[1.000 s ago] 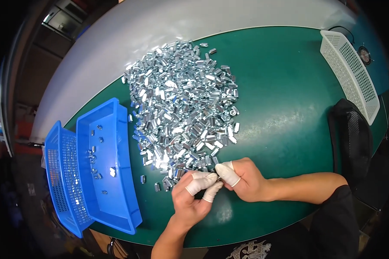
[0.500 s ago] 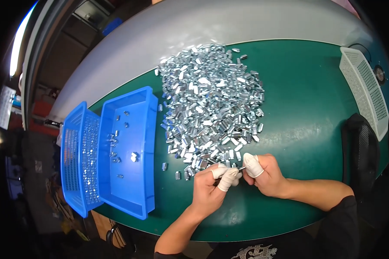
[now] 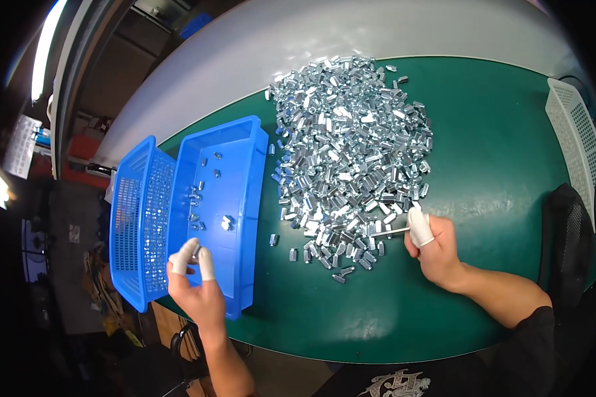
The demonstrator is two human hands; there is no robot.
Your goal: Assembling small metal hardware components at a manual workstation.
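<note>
My left hand (image 3: 198, 291), with pale finger cots on thumb and fingers, is over the near left part of a blue tray (image 3: 248, 218). Pinched between its fingertips is a small, shiny, block-shaped metal piece (image 3: 197, 253), partly hidden. My right hand (image 3: 438, 251), also wearing finger cots, grips a thin metal rod (image 3: 391, 231). The rod points left at the near right edge of a large heap of metal pieces (image 3: 351, 145); its far end is hard to tell from them. Several similar pieces (image 3: 226, 223) lie scattered on the tray floor.
Left of the tray stands a blue perforated basket (image 3: 127, 225), tilted in view. A white perforated basket (image 3: 569, 132) is at the right end of the green tabletop (image 3: 490, 145), near a black mesh-covered object (image 3: 566, 231). Loose pieces lie around the heap's near edge.
My left hand has moved away from my right, leftward to the tray, with a metal piece. My right hand still holds the rod, which is now more exposed. The whole view has shifted slightly.
</note>
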